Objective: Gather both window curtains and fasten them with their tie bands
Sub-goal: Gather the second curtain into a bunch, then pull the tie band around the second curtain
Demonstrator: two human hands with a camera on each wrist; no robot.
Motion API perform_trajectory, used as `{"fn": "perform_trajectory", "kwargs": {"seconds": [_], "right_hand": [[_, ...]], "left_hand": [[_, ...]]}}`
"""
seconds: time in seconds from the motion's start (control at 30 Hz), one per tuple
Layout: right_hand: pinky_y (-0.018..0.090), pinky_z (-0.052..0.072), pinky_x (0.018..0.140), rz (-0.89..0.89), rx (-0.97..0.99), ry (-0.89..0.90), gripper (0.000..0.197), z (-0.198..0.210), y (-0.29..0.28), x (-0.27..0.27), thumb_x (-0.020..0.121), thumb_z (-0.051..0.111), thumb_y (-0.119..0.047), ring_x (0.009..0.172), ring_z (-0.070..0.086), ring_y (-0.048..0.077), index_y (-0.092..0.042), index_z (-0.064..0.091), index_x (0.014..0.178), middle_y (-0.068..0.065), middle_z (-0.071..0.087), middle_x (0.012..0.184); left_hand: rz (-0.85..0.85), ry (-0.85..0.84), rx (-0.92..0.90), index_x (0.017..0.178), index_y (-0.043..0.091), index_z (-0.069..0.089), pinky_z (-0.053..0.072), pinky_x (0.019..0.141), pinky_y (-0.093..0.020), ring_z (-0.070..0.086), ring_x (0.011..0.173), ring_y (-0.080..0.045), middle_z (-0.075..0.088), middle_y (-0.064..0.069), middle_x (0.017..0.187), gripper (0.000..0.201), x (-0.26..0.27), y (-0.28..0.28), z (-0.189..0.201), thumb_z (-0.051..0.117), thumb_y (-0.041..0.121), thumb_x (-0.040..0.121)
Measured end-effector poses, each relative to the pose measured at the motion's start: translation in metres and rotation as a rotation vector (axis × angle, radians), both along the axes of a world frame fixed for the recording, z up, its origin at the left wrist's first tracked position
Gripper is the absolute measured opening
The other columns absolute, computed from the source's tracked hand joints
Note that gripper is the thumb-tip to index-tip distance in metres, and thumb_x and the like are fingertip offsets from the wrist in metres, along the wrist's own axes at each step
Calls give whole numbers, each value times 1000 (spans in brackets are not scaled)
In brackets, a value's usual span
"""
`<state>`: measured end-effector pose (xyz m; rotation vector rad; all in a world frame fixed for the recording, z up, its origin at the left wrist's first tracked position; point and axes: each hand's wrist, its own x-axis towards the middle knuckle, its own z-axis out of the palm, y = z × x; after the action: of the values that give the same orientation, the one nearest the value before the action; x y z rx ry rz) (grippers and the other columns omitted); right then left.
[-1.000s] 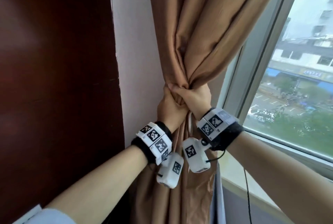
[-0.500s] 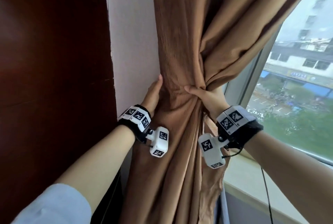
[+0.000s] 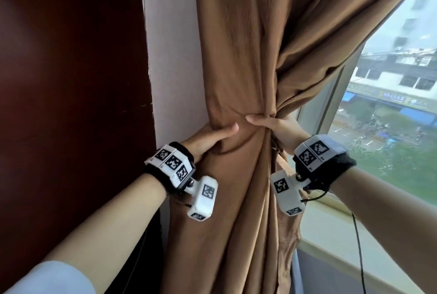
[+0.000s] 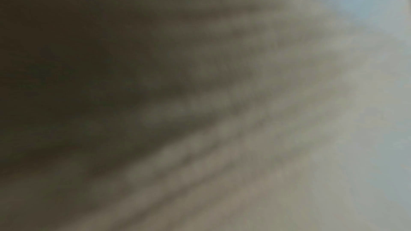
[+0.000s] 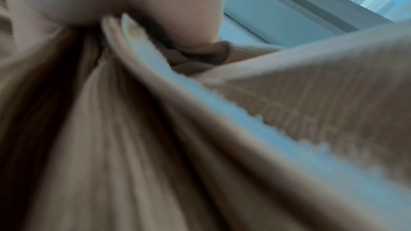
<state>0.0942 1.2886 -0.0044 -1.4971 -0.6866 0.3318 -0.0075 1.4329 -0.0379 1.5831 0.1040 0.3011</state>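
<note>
Since half a second ago, your left hand has dropped from the curtain's wall-side edge to wrap the brown curtain at its gathered waist, thumb across the front. Your right hand clasps the same bunch from the window side, thumbs nearly meeting. A fabric strip, possibly the tie band, hangs below it.
</note>
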Motion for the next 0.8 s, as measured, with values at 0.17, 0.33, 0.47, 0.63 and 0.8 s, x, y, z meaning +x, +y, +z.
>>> {"fn": "perform_trajectory", "kwargs": {"seconds": [0.17, 0.33, 0.47, 0.63, 0.8], "right_hand": [[19, 50, 82, 81, -26, -77, 46, 1, 16, -18, 72, 77, -18, 98, 61, 2, -26, 55, 112, -11, 65, 106], [18, 52, 83, 135, -77, -84, 47, 0, 31, -30, 79, 72, -20, 96, 62, 4, -15, 56, 123, -5, 66, 108], [30, 47, 99, 241, -146, -67, 59, 4, 24, -23, 77, 73, -22, 111, 60, 11, -12, 51, 131, 0, 63, 122], [26, 47, 93, 116, -332, -217, 101, -14, 1, 3, 52, 84, -55, 117, 55, 10, -11, 40, 132, -6, 57, 127], [26, 32, 51, 73, -737, -250, 53, -62, -21, 6, 65, 75, -54, 52, 42, 13, -8, 50, 65, 2, 45, 57]], "left_hand": [[31, -86, 187, 122, 20, 58, 46, 96, -17, 61, 108, 1, 66, 8, 116, 63, -12, -8, 1, 83, 25, 64], [272, -161, 126, 108, 8, 68, 52, 93, -34, 68, 99, -17, 72, -8, 102, 45, -2, -11, -3, 80, 4, 64], [390, -134, 33, 100, 12, 71, 54, 86, -33, 70, 92, -16, 74, -4, 95, 55, 8, -3, -10, 81, 20, 47], [360, -116, 16, 85, 12, 71, 53, 78, -27, 70, 77, -11, 73, 1, 80, 27, 7, 15, -7, 77, -2, 63], [344, -101, 50, 90, 11, 70, 52, 83, -27, 70, 86, -15, 74, -3, 87, 29, 1, 29, -9, 78, -1, 65]]}}
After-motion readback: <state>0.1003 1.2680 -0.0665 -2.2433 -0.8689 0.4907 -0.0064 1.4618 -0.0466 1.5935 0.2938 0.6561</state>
